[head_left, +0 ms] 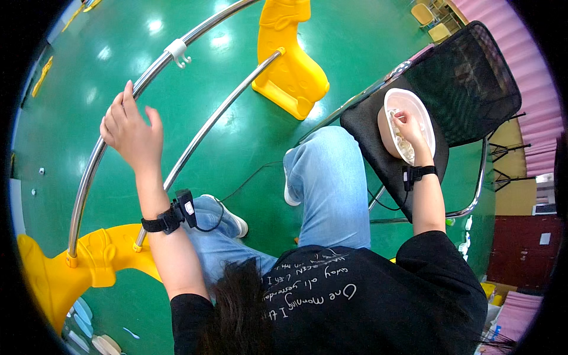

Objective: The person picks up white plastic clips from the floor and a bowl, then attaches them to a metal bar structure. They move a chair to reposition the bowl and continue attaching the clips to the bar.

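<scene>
Loosely, my left hand (pixel 135 129) fans open at ten o'clock; right hand (pixel 409 129), bunched, dips in the tub (pixel 386 135) at two, hold unclear.

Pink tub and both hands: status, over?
Left hand open over metal rail. Right hand inside pink tub, at white pieces. White hook on rail, apart from left hand.
</scene>
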Action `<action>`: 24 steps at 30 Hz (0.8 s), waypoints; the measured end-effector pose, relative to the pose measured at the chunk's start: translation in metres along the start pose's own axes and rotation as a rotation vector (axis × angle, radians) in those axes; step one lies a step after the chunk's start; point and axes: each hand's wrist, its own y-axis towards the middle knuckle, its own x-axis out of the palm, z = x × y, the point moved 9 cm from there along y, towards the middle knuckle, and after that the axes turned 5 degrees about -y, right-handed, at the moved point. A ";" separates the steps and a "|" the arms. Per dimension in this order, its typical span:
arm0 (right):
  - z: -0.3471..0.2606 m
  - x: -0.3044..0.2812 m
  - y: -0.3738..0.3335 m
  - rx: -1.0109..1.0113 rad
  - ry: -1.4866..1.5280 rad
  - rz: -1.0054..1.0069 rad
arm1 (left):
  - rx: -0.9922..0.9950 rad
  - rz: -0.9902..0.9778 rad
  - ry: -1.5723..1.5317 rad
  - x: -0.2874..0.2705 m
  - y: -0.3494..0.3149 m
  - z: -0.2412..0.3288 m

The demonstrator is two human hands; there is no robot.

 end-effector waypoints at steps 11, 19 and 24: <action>0.003 -0.047 0.004 -0.152 0.635 0.250 | -0.012 -0.026 0.001 0.000 0.001 0.001; -0.093 -0.057 -0.039 -0.244 1.141 -0.046 | -0.020 -0.025 -0.014 0.001 -0.001 -0.004; -0.230 -0.013 -0.098 -0.524 1.018 -0.309 | -0.038 -0.050 -0.046 0.003 0.001 -0.002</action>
